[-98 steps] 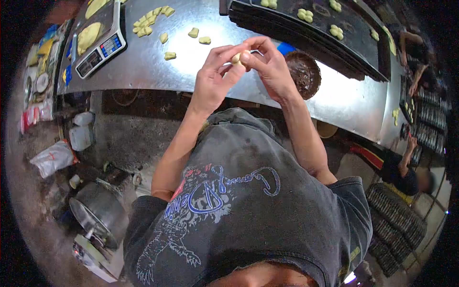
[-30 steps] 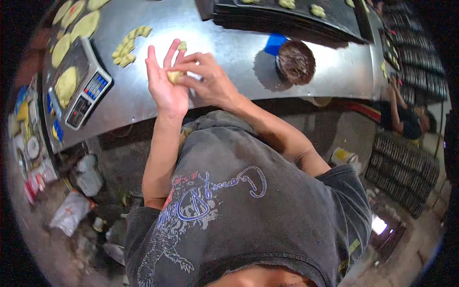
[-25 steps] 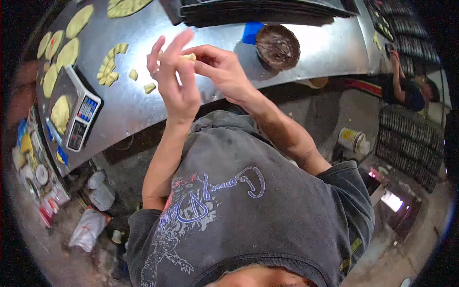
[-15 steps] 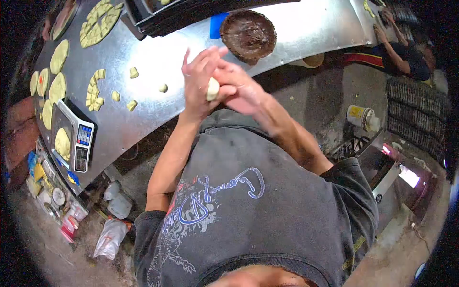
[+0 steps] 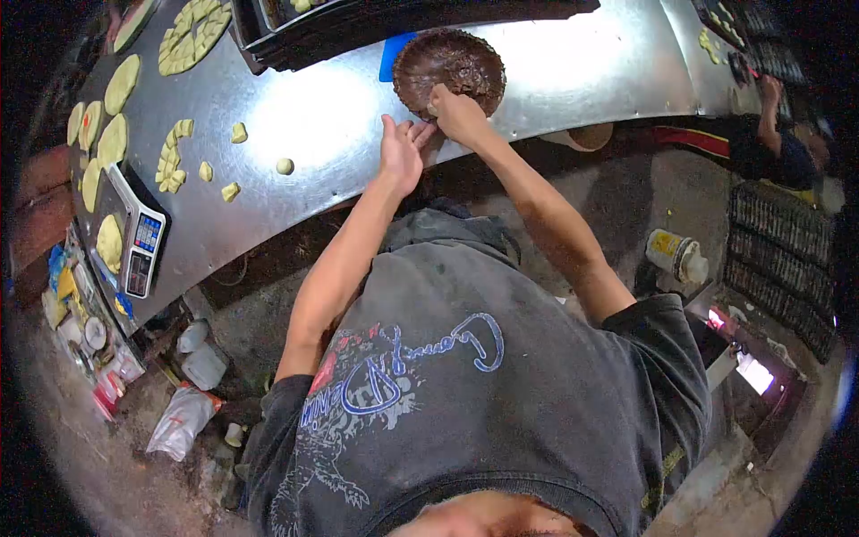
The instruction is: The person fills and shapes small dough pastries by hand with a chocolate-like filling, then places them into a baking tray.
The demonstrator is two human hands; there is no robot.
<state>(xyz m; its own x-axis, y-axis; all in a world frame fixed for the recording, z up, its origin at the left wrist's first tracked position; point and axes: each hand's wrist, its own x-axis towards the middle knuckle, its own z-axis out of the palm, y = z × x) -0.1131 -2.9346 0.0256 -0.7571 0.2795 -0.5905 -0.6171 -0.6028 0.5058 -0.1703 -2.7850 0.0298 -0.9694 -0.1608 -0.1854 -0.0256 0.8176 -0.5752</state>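
My left hand [image 5: 402, 163] is open, its palm turned up and fingers spread, just below the near rim of a round bowl of brown paste [image 5: 465, 64]. No dough shows on its palm. My right hand [image 5: 455, 115] reaches over the bowl's near edge, its fingers pinched together at the paste. A small pale bit shows at the fingertips, too small to name. On the metal table [image 5: 295, 201], left of my hands, lie a round dough ball [image 5: 284, 166] and dough pieces [image 5: 239, 132]. Further left is a curved row of cut dough [image 5: 169, 161].
A digital scale [image 5: 144, 234] with dough [image 5: 109, 243] on it stands at the left edge. Flat dough pieces [image 5: 122, 84] and a cut dough round [image 5: 190, 40] lie behind. Dark trays [image 5: 358, 36] stand at the back. Another person's arm [image 5: 769, 112] shows far right.
My hands have parted. The left one has opened and no longer cups the dough; the right one has moved up to the bowl. The view has shifted slightly.
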